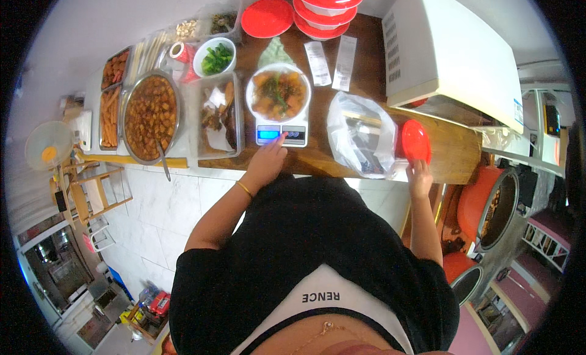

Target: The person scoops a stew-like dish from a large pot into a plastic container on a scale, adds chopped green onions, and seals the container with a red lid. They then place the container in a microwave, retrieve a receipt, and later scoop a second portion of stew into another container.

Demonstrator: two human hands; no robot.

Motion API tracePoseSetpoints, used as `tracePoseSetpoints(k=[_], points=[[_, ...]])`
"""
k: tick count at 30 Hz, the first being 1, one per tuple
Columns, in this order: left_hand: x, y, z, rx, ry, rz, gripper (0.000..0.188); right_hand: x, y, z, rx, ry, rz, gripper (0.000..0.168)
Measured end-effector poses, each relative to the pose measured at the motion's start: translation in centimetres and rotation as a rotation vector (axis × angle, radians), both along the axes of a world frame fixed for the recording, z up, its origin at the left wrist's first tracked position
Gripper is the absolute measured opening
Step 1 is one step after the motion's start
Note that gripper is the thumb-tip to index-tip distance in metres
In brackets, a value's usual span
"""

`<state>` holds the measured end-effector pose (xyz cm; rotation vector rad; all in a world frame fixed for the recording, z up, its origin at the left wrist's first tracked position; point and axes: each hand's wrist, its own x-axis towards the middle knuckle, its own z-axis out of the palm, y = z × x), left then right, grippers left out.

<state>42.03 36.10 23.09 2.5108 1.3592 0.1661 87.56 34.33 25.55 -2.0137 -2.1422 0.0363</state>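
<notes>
A white digital kitchen scale [298,127] with a lit blue display stands on the wooden counter [316,165]. On its platform rests a round bowl of stewed food [279,96] topped with a green leafy piece. My left hand [270,158] lies at the scale's front, one finger on its button panel; it holds nothing. At the right, my right hand [419,172] has its fingers at the lower edge of a red round lid [415,140], which stands tilted. Between the hands sits an open clear plastic bag [341,140] around a container, its contents partly hidden by glare.
Left are a large metal bowl of stew [151,112] with a ladle, a plastic tub [239,126], a bowl of greens [217,58] and metal trays. Behind lie two paper slips [344,64] and stacked red-rimmed bowls [325,20]. A white appliance [458,57] stands right.
</notes>
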Motion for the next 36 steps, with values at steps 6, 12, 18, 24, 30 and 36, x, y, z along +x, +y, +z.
tracePoseSetpoints(k=[6,12,18,24,30,36], points=[[0.6,0.3,0.5,-0.081,0.06,0.007,0.013,-4.9,0.1,9.8,0.197,0.295,0.214,0.021],[-1.0,1.3,0.2,-0.119,-0.014,-0.097,0.014,-13.4,5.4,10.0,0.158,0.893,0.005,0.012],[-1.6,1.4,-0.5,-0.062,-0.036,-0.102,0.012,-20.4,11.0,8.8,-0.162,1.58,-0.145,0.009],[-2.1,2.8,3.9,-0.284,-0.051,-0.04,0.016,-24.6,13.9,5.9,-0.49,1.693,-0.239,0.017],[-3.6,7.5,9.4,0.224,-0.286,0.16,0.039,-28.6,15.0,3.0,-0.597,1.507,-0.206,0.02],[-2.8,13.0,6.6,0.132,-0.095,0.319,0.053,-27.8,15.4,0.6,-0.484,1.254,-0.259,0.025]])
